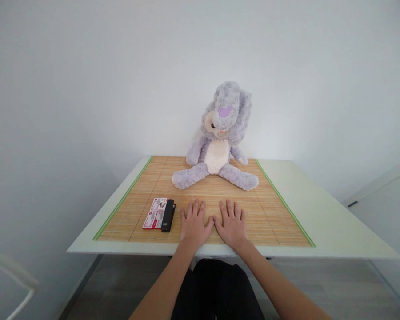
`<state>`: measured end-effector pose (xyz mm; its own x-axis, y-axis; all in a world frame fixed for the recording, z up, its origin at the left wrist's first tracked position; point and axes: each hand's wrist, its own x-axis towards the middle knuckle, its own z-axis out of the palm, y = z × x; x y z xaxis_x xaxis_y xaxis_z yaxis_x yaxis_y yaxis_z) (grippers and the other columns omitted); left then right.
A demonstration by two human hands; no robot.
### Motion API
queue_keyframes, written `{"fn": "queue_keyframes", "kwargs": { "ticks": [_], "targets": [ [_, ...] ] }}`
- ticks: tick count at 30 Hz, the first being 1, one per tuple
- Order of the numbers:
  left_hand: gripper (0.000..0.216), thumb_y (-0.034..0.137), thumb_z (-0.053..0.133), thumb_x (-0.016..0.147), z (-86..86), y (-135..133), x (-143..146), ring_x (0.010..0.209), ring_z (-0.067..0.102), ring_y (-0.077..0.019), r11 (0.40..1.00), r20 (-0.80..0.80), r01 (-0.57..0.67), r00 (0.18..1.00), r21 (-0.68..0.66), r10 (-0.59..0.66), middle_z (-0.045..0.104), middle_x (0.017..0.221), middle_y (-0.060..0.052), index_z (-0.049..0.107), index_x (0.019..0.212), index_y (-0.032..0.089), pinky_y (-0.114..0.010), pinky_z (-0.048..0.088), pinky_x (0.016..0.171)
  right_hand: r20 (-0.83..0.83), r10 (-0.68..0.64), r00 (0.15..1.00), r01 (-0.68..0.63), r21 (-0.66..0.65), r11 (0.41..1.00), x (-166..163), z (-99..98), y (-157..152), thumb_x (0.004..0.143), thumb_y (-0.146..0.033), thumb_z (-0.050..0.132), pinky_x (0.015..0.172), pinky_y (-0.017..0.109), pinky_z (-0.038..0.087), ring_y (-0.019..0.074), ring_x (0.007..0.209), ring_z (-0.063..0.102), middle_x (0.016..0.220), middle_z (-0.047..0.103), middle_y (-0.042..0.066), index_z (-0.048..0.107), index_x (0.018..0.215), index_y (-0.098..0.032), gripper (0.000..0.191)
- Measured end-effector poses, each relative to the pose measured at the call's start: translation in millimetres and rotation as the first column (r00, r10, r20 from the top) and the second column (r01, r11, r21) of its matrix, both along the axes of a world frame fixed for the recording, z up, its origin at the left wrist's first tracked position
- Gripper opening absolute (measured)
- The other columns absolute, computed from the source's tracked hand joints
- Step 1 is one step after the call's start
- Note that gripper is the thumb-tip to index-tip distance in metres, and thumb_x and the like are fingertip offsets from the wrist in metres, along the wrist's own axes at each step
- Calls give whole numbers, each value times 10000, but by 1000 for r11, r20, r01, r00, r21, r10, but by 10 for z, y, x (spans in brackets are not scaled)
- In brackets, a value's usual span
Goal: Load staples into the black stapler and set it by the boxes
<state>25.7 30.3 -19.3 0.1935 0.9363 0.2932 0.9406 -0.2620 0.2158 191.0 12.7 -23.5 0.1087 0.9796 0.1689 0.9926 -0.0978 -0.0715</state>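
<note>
My left hand [193,223] lies flat and open on the bamboo mat [273,213], fingers stretched forward. My right hand [232,223] lies flat beside it, also open, the two thumbs almost touching. Neither hand holds anything. Just left of my left hand a black stapler [168,215] lies on the mat, with a red and white staple box [155,213] against its left side. A grey and white plush rabbit [220,142] sits upright at the far edge of the mat, leaning on the wall, its legs spread toward me.
The mat has green edges and covers the middle of a white table [326,213] set against a white wall. A white cabinet [386,209] stands to the right. A curved white chair part [16,284] shows at the lower left.
</note>
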Motion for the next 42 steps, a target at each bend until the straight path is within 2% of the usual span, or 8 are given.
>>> {"fn": "queue_keyframes", "kwargs": {
  "ticks": [11, 42],
  "targets": [
    [708, 605, 403, 988, 34, -14, 8, 1560, 192, -360, 999, -2, 0, 1000, -34, 0, 303, 1688, -60, 281, 1623, 317, -627, 96, 1260, -17, 3, 1000, -4, -12, 1000, -8, 36, -21, 1008, -661, 289, 1229, 618, 22, 373, 1587, 55, 1730, 159, 74, 232, 1644, -271, 748],
    [706, 599, 412, 979, 27, -15, -4, 1569, 177, -337, 999, 7, 3, 1000, -32, -3, 295, 1691, -50, 289, 1616, 318, -615, 89, 1268, -31, 5, 1000, -6, -39, 999, -50, 101, -112, 1017, -613, 287, 1236, 611, 32, 361, 1589, 73, 1729, 165, 60, 210, 1649, -274, 721]
  ]
}}
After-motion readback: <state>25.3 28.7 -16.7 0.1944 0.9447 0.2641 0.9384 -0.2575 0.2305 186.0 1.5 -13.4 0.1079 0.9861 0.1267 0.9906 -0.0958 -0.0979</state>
